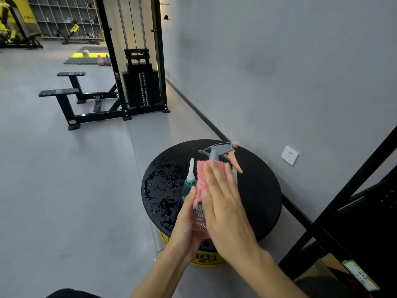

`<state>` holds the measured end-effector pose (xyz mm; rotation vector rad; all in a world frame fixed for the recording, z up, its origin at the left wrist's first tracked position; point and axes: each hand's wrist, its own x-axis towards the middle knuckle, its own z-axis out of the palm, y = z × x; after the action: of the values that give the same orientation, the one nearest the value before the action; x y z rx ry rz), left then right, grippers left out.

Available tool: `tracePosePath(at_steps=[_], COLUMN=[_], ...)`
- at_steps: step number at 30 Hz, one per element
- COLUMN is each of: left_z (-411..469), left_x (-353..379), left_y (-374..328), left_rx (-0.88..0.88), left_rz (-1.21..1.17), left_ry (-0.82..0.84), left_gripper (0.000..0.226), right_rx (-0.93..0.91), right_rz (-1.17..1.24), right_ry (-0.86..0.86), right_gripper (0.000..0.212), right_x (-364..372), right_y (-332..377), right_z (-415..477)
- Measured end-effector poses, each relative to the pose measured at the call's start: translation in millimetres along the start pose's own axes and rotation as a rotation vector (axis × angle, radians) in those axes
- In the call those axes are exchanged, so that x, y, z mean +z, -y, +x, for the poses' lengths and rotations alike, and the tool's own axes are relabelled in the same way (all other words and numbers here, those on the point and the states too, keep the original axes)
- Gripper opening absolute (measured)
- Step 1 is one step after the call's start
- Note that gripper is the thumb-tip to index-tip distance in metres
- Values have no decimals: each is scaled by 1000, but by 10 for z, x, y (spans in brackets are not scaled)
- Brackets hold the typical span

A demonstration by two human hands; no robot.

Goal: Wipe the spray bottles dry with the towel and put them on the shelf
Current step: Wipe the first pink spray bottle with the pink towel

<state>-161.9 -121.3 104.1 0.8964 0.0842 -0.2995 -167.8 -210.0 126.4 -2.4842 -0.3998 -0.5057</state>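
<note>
A spray bottle point(221, 150) with a grey head and an orange trigger is held above the round black stool top point(262, 190). My left hand point(185, 220) grips the bottle's lower body from the left. A pink towel point(200, 175) is wrapped over the bottle's upper body, and my right hand point(223, 203) presses it there with straight fingers. A second, green bottle point(189, 181) with a white pointed nozzle stands on the stool, just left of the towel. Most of the held bottle's body is hidden by the towel and my hands.
Water drops lie on the left side of the stool top. Its yellow base point(206, 258) stands on the grey floor. A black shelf frame point(343, 190) rises at the right against the grey wall with a white socket point(290, 155). A black weight machine point(139, 82) stands farther back.
</note>
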Motion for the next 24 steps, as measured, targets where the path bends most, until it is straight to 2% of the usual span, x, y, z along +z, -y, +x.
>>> tracePosePath(at_steps=[2,5,8,13,15,17,20,24], left_z=[-11,-31,-31,-62,-72,-62,-48,-81], left_x=[17,6,14,-3,18,2,-35,-25], left_y=[12,49,15,-16,-29,-11,67,49], left_rx=[19,21,37,40,40,32,20,25], left_rz=[38,44,-16,-138,-120,-89,-29,-15], left_ry=[27,11,-31,39,23,-33,-32,-11], left_gripper=[38,40,40,50,46,42,40,42], right_rx=[62,86,51,-14,-27,-33,75,40], right_rz=[88,8,-28,-131,-159,-89,139,128], right_ry=[4,5,5,63,48,3,24,24], right_gripper=[54,53,54,59,55,54,50,53], right_x=[-65,-75,4,177,176,88,-78,-71], right_y=[-33,-23,56,79,49,28,4,38], right_z=[145,164,-45,-323,-278,-146,91,13])
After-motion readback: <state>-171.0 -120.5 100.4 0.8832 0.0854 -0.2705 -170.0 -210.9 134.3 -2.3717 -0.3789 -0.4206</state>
